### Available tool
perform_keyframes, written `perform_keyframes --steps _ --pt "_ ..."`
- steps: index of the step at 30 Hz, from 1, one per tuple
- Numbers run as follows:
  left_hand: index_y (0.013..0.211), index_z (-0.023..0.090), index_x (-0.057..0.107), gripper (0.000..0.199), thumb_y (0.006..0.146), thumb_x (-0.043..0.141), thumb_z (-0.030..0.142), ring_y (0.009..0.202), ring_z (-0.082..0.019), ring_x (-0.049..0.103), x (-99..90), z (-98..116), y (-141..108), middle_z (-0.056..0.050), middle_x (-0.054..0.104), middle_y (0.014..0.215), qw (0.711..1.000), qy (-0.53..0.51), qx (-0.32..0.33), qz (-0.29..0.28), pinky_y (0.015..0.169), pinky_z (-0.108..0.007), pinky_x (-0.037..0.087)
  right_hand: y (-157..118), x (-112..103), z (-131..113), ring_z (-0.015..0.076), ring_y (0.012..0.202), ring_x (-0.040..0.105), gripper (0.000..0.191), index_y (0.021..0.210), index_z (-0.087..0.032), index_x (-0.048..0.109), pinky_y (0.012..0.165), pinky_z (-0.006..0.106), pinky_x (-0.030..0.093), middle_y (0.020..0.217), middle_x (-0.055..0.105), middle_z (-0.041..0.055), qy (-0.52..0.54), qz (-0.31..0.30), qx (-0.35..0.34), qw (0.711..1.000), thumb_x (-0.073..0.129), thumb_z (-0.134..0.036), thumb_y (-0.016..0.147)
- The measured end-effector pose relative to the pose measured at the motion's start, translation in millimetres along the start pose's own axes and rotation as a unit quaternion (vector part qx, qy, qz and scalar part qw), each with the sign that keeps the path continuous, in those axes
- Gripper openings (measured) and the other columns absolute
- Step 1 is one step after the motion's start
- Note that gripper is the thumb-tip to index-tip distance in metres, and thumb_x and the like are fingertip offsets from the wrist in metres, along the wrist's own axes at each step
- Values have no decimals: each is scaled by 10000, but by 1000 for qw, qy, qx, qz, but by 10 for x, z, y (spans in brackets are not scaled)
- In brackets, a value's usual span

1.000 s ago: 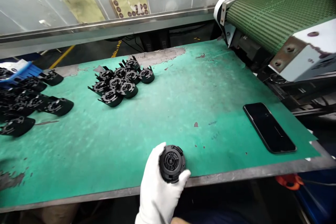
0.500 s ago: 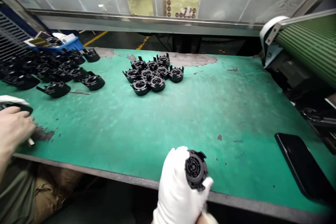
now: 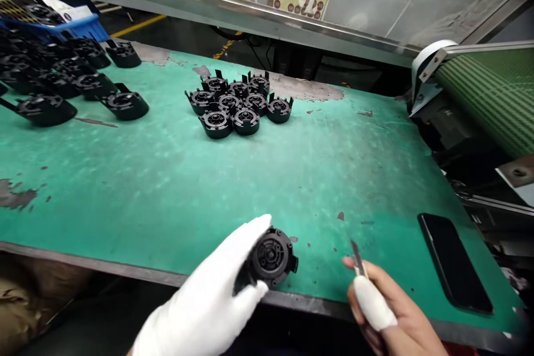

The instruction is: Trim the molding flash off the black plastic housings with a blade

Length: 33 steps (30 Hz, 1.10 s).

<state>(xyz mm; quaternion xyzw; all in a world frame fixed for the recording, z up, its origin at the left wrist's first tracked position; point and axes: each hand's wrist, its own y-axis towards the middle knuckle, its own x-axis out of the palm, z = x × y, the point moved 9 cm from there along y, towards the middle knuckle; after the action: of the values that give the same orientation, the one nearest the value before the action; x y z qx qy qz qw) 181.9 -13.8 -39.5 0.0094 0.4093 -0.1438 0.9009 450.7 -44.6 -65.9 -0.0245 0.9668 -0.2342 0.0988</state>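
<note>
Close above the front edge of the bench (image 3: 308, 178), I had the black round part (image 3: 271, 255) wrapped in the gloved left hand (image 3: 204, 295), fingers and thumb closed on its side wall, ribbed face up; whether it touched the surface I couldn't tell. It looked like moulded plastic, so I judged it light and stiff, perhaps slick against the glove, with the rim tabs the likeliest bits to snap. The side wall, clear of those tabs, seemed the place to grip. Just to its right, well short of contact, the right hand (image 3: 396, 311) pinched a narrow blade (image 3: 357, 258), its tip blurred, under a white-covered thumb. Beyond lay a phone (image 3: 454, 264) by the right edge, a cluster of similar parts (image 3: 229, 103) near the far edge, and more parts (image 3: 125, 104) toward the far left corner.
</note>
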Motion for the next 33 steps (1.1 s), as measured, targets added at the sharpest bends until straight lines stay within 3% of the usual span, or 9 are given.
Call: perform_keyframes --steps 3,5,7,11,14,21,33 --pt "1521 380 337 599 955 521 315 1447 -242 445 -202 -95 -35 18 446 1572 992 -84 -38 89 1206 -494 386 92 92 -340 223 860 669 368 1330 -288 628 696 292 557 953 694 73 -203 -64 -145 966 523 -436 1009" --pt "1485 349 410 544 958 544 337 1426 -258 472 -261 -137 -96 -19 488 1540 972 -134 -75 179 1195 -488 415 143 219 -488 218 878 657 378 1385 -314 594 737 313 546 964 688 67 -301 -126 -222 919 437 -352 1043" --pt "1486 310 411 608 919 623 373 1424 -294 472 -231 -93 -150 -71 476 1545 958 -131 -84 241 1187 -506 431 211 316 -553 202 817 630 409 1435 -334 535 715 331 522 908 659 47 -368 -161 -257 879 369 -301 1063" --pt "1538 223 300 934 785 779 498 1418 -352 463 -72 129 -120 -164 424 1563 961 -45 -42 268 1154 -554 462 320 487 -592 201 783 583 431 1483 -359 456 706 361 478 878 604 26 -444 -202 -277 828 363 -281 1069" --pt "1512 182 341 906 787 768 517 1337 -327 550 -13 145 -57 -173 512 1484 959 -11 -60 278 1110 -512 515 354 563 -613 200 772 568 471 1504 -361 415 684 347 457 874 578 20 -477 -223 -290 799 389 -239 1050" --pt "1377 122 495 704 784 739 412 1185 -273 646 -29 192 9 -143 649 1282 949 38 -60 308 1072 -406 536 392 575 -690 214 763 545 596 1501 -329 418 650 338 424 896 569 25 -519 -212 -318 765 452 -113 947" --pt "1374 120 504 698 786 740 413 1190 -276 641 -34 177 18 -139 637 1299 952 28 -65 299 1075 -405 523 506 561 -822 209 769 542 476 1432 -351 508 687 349 366 876 572 3 -541 -158 -318 762 468 -179 990"
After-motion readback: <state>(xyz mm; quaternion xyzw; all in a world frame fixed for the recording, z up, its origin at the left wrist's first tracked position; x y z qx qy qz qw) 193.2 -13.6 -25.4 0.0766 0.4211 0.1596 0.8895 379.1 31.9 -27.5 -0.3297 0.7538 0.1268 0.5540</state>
